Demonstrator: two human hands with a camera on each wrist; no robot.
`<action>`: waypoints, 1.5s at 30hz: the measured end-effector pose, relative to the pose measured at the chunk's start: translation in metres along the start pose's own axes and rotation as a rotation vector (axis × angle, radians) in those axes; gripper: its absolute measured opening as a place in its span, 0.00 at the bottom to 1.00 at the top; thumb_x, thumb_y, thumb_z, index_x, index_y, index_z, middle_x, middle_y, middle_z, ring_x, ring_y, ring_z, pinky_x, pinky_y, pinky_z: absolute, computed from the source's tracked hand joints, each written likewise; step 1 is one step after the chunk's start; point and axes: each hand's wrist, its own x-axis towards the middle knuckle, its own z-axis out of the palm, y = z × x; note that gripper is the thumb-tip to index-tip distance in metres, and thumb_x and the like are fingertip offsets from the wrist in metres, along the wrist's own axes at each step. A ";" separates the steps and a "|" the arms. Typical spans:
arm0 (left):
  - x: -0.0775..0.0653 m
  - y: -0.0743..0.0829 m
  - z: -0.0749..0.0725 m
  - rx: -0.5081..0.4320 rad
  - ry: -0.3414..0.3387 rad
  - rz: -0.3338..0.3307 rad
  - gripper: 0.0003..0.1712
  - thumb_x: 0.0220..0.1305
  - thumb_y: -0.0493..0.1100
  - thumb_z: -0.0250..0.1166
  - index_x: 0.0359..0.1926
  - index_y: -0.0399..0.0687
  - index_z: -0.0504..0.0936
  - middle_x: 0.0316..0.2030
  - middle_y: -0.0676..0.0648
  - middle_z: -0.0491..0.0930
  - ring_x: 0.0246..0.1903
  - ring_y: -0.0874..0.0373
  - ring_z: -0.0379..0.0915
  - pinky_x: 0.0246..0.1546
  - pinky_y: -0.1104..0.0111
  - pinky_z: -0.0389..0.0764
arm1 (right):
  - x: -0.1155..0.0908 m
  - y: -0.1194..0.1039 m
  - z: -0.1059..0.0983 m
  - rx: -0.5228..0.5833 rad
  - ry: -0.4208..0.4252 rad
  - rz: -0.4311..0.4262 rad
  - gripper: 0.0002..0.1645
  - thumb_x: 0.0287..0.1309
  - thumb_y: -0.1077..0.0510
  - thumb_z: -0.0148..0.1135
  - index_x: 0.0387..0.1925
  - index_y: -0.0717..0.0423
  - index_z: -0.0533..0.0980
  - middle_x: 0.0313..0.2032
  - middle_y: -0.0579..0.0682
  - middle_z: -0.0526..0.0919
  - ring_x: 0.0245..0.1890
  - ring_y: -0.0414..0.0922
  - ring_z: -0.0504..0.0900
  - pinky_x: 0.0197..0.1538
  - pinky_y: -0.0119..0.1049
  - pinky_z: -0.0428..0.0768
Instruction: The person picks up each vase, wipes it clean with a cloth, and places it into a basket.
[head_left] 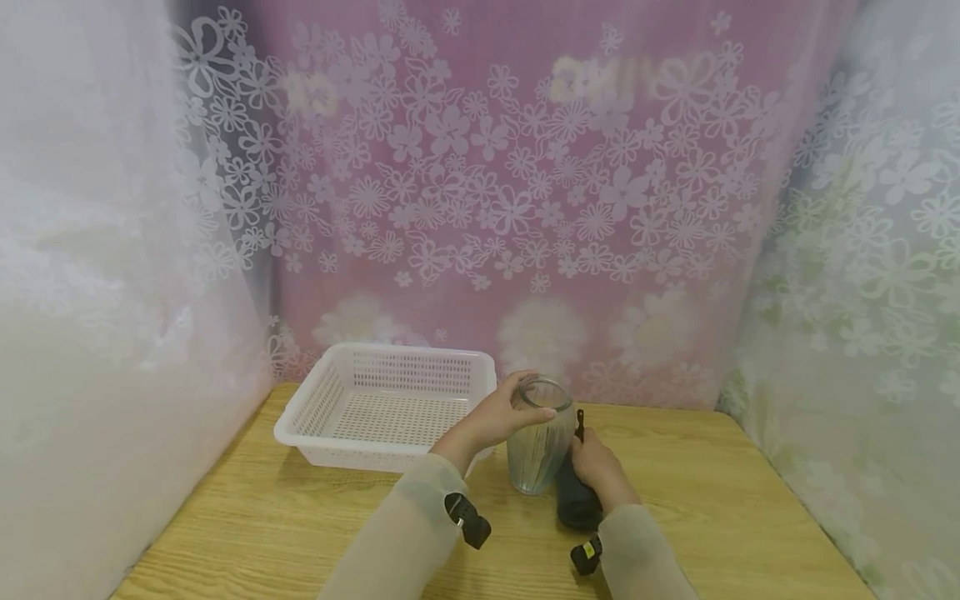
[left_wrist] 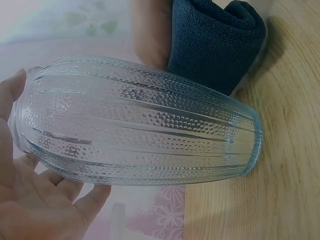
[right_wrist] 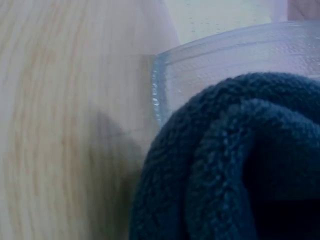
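Observation:
My left hand (head_left: 497, 414) grips a clear ribbed glass vase (head_left: 536, 457) around its neck, thumb on the near side and fingers behind. In the left wrist view the vase (left_wrist: 150, 127) shows dimpled bands between its ribs, and its base is close over the table. A dark blue-grey towel (head_left: 577, 502), folded over on itself, hangs from my right hand (head_left: 600, 468) at the vase's right side. The towel (right_wrist: 200, 165) fills much of the right wrist view and covers part of the vase; my right fingers are mostly hidden there.
A white perforated plastic basket (head_left: 360, 446) stands on the wooden table (head_left: 720, 500), left of the vase. Pink and white flower-patterned sheets (head_left: 487, 167) rise behind and on both sides. Black wrist cameras (head_left: 472, 525) are strapped on both sleeves.

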 end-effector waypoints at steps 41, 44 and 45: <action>0.001 -0.002 0.001 -0.005 0.007 0.003 0.42 0.44 0.71 0.64 0.60 0.89 0.54 0.68 0.61 0.52 0.67 0.53 0.47 0.58 0.47 0.61 | -0.039 -0.042 -0.082 0.102 0.370 -0.043 0.42 0.68 0.37 0.22 0.70 0.63 0.40 0.60 0.74 0.61 0.52 0.71 0.67 0.49 0.63 0.68; 0.001 -0.002 0.001 -0.009 0.005 0.001 0.42 0.44 0.71 0.64 0.60 0.89 0.54 0.68 0.60 0.52 0.67 0.53 0.47 0.58 0.47 0.61 | -0.040 -0.047 -0.078 0.115 0.458 -0.083 0.40 0.69 0.39 0.25 0.69 0.64 0.46 0.55 0.73 0.67 0.46 0.70 0.73 0.43 0.61 0.72; 0.000 -0.001 0.002 -0.010 0.004 0.001 0.42 0.45 0.71 0.64 0.60 0.89 0.54 0.68 0.60 0.52 0.67 0.53 0.47 0.58 0.47 0.61 | -0.041 -0.048 -0.075 0.121 0.494 -0.101 0.39 0.69 0.39 0.27 0.67 0.65 0.49 0.53 0.73 0.69 0.44 0.69 0.74 0.41 0.60 0.73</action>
